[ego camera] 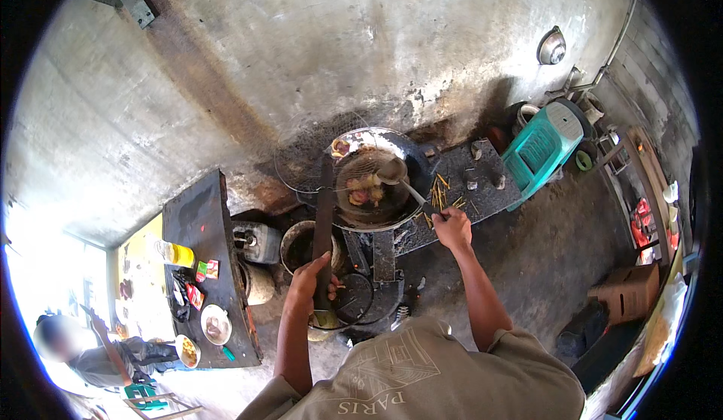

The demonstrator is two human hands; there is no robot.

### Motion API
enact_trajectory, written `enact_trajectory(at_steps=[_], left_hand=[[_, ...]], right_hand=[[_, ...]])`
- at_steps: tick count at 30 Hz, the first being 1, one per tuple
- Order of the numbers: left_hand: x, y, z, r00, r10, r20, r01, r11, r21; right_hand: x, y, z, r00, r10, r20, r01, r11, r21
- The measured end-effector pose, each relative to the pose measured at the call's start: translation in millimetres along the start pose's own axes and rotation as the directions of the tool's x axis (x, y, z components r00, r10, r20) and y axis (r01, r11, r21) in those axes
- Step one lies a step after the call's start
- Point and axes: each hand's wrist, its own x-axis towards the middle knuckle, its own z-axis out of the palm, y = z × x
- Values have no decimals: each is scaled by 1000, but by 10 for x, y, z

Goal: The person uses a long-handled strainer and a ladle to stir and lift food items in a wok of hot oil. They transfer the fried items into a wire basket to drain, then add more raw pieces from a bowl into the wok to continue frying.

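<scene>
A large wok stands before me with dark oil and several browned food pieces in its middle. My left hand grips a long dark wooden handle, which runs up to a round wire-mesh strainer at the wok's left edge. Part of the mesh seems to reach over the wok. One food piece lies near the upper left rim; whether mesh or wok bears it, I cannot tell. My right hand is closed around the dark grip of a metal ladle, whose bowl is over the oil.
Thin yellowish sticks lie on the dark ledge right of the wok. Beyond it leans a green plastic chair. A bucket and a jerrycan stand left. A table holds bowls and packets; a person is beside it.
</scene>
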Motion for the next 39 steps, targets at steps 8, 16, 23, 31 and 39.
enact_trajectory(at_steps=[8, 16, 23, 31, 39], left_hand=[[-40, 34, -55, 1000, 12, -14, -12, 1000, 1], [17, -10, -119, 1000, -18, 0, 18, 999, -41], [-16, 16, -129, 1000, -19, 8, 20, 999, -25], [-43, 51, -167, 999, -40, -36, 39, 999, -14], [-56, 56, -225, 1000, -14, -10, 14, 1000, -11]], right_hand=[[48, -315, -116, 997, -57, -58, 52, 995, -86], [-28, -250, -204, 996, -78, -33, 68, 970, -234], [-86, 147, 418, 997, -8, -78, 11, 999, 30], [-109, 210, 519, 993, 78, -92, -54, 968, 244], [273, -187, 391, 995, 28, -100, -16, 992, 122]])
